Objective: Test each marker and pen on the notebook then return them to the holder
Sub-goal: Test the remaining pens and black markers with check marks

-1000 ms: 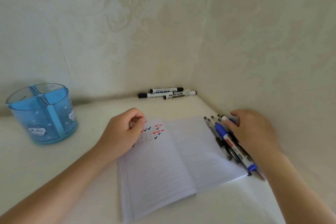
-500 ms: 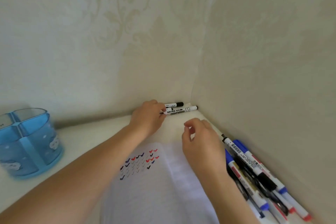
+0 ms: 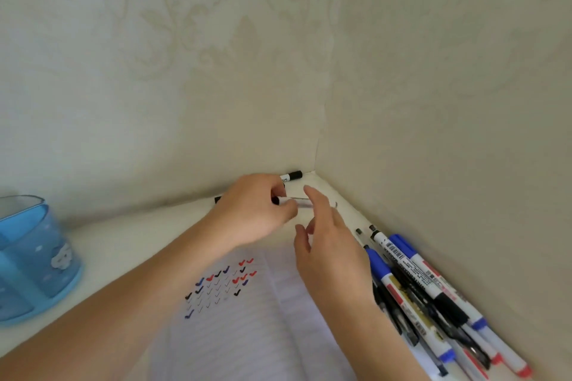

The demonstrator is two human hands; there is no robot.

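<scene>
At the far right corner of the table (image 3: 133, 244) the left hand (image 3: 253, 213) grips a marker (image 3: 305, 203) in curled fingers; the right hand (image 3: 328, 250) hovers just beside it, fingers spread, holding nothing. This looks like fetching the next marker to test: it must be uncapped, make a tick on the notebook (image 3: 247, 325), then go into the blue holder (image 3: 34, 263) at the left edge.

The white table (image 3: 130, 244) bears a blue translucent plastic holder (image 3: 34, 260) at left, an open lined notebook (image 3: 247, 318) centrally, a heap of markers and pens (image 3: 427, 297) at right — one black-capped white marker (image 3: 292, 176) in the corner.
</scene>
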